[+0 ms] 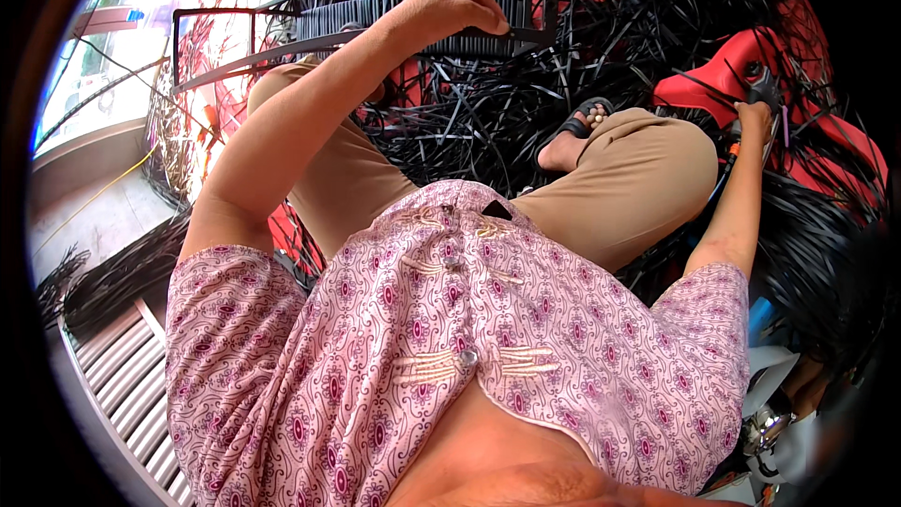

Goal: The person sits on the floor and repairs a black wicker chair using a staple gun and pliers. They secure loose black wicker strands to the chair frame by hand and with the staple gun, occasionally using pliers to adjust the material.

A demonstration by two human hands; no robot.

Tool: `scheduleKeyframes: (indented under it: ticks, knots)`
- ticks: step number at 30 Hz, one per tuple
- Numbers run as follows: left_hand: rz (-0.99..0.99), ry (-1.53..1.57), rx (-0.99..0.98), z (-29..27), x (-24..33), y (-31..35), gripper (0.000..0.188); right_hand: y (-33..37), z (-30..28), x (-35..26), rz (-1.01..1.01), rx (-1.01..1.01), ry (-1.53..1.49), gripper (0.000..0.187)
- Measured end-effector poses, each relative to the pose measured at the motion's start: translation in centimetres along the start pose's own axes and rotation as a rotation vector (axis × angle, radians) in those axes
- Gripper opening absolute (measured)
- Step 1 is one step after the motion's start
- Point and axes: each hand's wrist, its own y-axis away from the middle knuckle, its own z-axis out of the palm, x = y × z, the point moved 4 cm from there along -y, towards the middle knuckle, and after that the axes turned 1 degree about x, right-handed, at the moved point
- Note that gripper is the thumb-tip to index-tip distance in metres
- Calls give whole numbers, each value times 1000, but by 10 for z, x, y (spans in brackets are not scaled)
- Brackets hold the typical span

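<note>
A dark chair-like frame [216, 11] with curved bars lies across my knees' far side. Its panel of closely wrapped dark strips [352, 19] runs behind my left forearm. My left hand [452, 2] is closed in a pinch, fingertips down at the bar by the frame's right corner; whatever it pinches is too small to make out. Far to the right, my right hand [754, 118] wraps round a dark grey hand tool [765, 89]. An orange-and-black hose or cord [731, 158] hangs below that hand. Beside the tool is a red plastic piece [704, 84].
Loose black strips [638, 28] lie tangled over a red floor covering, around my sandalled foot [568, 145]. More strips [807, 235] heap up at the right. At the left are a pale ledge [103, 211], a slatted rack [131, 385] and a bright opening.
</note>
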Motion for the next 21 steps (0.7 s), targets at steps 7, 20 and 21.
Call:
scheduleKeyframes:
  ticks: [7,20,21]
  knots:
    - [59,-52,-9,-1,-2,0,20,-49,5,29,-74,-4,-151,65]
    - [73,201,19,-3,-12,-14,12,238,-205,-19,-839,641,-1358,58]
    - [90,231,26,-2,-12,-14,12,266,-211,-33,-948,642,-1472,44]
